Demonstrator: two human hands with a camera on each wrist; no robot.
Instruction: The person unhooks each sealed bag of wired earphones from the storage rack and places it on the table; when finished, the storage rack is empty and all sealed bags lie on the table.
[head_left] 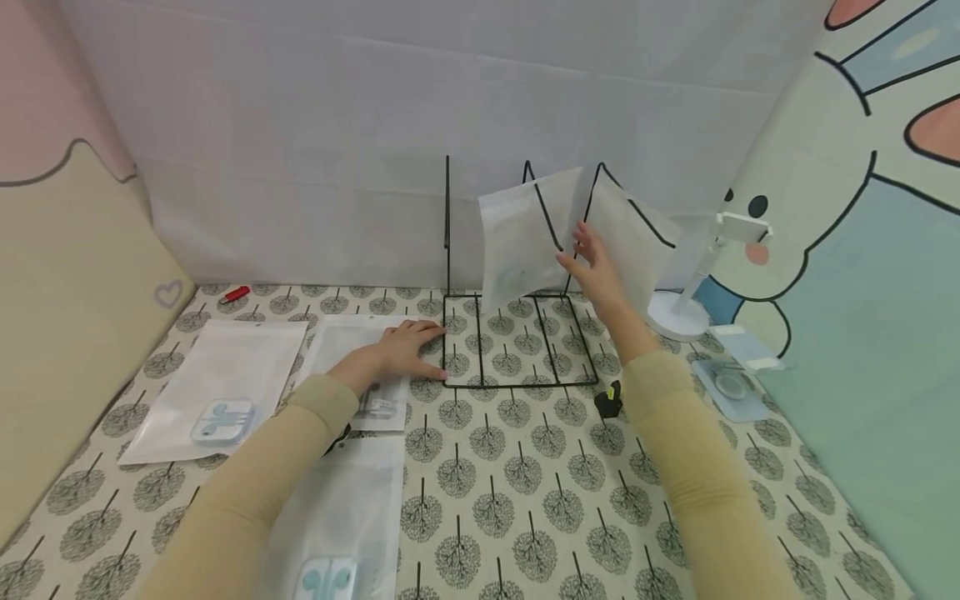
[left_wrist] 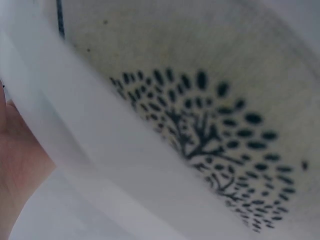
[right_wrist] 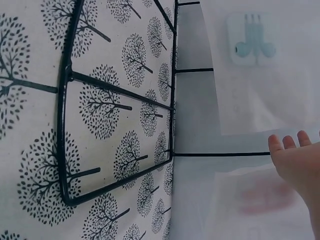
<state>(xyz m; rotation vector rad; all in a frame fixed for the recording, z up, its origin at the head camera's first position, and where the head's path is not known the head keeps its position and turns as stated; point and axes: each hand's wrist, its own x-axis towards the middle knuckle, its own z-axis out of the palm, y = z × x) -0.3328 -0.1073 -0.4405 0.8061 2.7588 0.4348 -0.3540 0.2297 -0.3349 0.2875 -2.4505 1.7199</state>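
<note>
A black wire rack (head_left: 517, 387) stands at the back of the table, with upright prongs. One white translucent pouch (head_left: 525, 225) hangs on its middle prong; inside are pale teal wired earphones (right_wrist: 252, 42). Another white pouch (head_left: 626, 242) hangs at the right prong, a blurred pinkish item (right_wrist: 265, 197) showing through. My right hand (head_left: 596, 267) is raised between these pouches, fingers loosely spread, gripping nothing visible. Fingers extended, my left hand (head_left: 405, 348) reaches the left side of the rack's base, over a flat pouch (head_left: 337, 333). Blurred white material covers much of the left wrist view.
At left lies a pouch (head_left: 232, 358) with an earphone case (head_left: 223, 419); another pouch (head_left: 352, 492) lies in front. A red item (head_left: 236, 294) is at back left. On the right stand a white phone stand (head_left: 678, 315), a light-blue item (head_left: 738, 392) and a small black object (head_left: 608, 402).
</note>
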